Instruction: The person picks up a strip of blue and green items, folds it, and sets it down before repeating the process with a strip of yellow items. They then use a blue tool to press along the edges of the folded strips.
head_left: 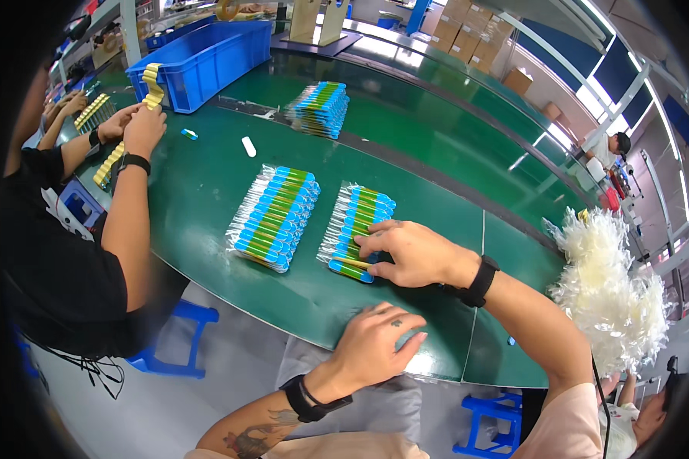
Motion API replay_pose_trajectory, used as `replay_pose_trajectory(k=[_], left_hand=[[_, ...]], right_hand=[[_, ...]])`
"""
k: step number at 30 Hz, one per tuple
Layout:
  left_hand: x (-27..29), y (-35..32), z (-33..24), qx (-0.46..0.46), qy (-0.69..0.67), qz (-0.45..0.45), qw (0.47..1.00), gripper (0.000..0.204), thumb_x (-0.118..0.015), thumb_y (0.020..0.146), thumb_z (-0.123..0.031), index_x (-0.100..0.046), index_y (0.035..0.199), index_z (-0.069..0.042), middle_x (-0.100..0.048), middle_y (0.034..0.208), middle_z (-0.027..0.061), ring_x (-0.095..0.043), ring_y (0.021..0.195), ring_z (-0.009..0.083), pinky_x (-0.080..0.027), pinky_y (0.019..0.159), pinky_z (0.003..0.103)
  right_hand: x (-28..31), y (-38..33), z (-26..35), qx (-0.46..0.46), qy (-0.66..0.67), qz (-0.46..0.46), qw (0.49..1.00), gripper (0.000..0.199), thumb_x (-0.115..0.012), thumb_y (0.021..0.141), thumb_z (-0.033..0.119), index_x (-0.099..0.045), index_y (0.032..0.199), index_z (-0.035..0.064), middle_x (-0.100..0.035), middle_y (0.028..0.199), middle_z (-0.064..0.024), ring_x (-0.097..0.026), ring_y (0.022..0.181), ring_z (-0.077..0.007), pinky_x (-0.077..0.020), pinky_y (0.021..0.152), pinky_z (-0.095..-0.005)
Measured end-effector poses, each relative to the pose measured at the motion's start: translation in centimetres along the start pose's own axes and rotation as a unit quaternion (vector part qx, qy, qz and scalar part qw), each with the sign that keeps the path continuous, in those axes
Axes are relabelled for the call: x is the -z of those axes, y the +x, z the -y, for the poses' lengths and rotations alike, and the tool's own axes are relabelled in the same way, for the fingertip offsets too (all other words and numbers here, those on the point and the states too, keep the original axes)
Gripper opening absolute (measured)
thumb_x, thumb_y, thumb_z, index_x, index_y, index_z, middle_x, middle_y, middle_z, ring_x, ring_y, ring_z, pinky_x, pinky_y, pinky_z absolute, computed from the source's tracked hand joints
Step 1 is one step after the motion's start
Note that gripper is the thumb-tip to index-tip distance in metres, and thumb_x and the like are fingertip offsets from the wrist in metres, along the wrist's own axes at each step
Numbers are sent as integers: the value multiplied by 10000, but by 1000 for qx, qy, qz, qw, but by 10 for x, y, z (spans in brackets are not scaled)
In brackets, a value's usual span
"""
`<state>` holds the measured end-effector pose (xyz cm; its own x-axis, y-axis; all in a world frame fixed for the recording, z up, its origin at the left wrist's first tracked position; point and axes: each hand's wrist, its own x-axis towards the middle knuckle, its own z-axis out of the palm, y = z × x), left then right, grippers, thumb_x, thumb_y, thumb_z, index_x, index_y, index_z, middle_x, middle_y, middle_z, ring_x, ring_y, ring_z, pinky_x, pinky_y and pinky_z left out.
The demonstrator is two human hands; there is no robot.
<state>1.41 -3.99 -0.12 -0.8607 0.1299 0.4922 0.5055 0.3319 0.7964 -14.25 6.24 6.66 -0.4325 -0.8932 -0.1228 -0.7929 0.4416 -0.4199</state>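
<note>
Tidying's probably happening: bare right hand is touching that smaller row of flat, blue-and-green, plastic-wrapped packets mid-frame, can't tell if pinching; left hand is hanging loose, empty, lower centre. Next's likely needing gentle nudging.

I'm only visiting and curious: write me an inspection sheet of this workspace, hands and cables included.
Surface: green table, glossy.
Work items: right pile and larger middle pile of blue-and-green packets; far pile farther back.
Clutter: white oblong piece, small blue-green piece.
Hands: right hand has its fingers at the right pile; left hand is near the table's edge, holding nothing visible.
Cables: thin black cords, lower left.
Surroundings: blue tub, white fluffy bundle, co-worker at left.
</note>
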Motion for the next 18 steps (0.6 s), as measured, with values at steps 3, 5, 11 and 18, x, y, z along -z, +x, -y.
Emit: replay_pose_trajectory(k=[3, 5, 11, 18], left_hand=[[17, -2, 5, -36, 172, -47, 983, 193, -773, 773, -140, -730, 949, -73, -707, 992, 70, -656, 969, 307, -532, 837, 426], [35, -1, 12, -9, 253, -12, 967, 315, -774, 792, -209, -714, 1066, -66, -661, 1152, 102, -593, 1130, 323, -449, 1005, 486], [36, -7, 15, 53, 371, 5, 927, 568, -763, 818, -372, -632, 1274, -61, -544, 1335, 157, -433, 1318, 374, -249, 1136, 625], [37, -3, 17, 64, 358, 5, 932, 576, -769, 809, -390, -631, 1266, -67, -550, 1307, 138, -430, 1300, 391, -248, 1125, 640]], right_hand=[[-11, -1, -7, 9, 21, -36, 999, 171, -709, 812, 97, -702, 968, 30, -709, 1204, -159, -615, 1201, -391, -521, 985, -464], [-15, -1, -14, 7, 56, -60, 997, 140, -711, 806, 93, -682, 921, 17, -721, 1156, -168, -653, 1132, -366, -535, 944, -444], [-2, 15, -19, -102, 257, -153, 949, 209, -750, 844, 191, -647, 822, 10, -635, 723, -80, -629, 719, -168, -498, 645, -356], [86, 1, -70, -199, 463, -522, 688, 139, -617, 992, 138, -578, 1052, 19, -661, 998, -93, -675, 890, -204, -575, 772, -375]])
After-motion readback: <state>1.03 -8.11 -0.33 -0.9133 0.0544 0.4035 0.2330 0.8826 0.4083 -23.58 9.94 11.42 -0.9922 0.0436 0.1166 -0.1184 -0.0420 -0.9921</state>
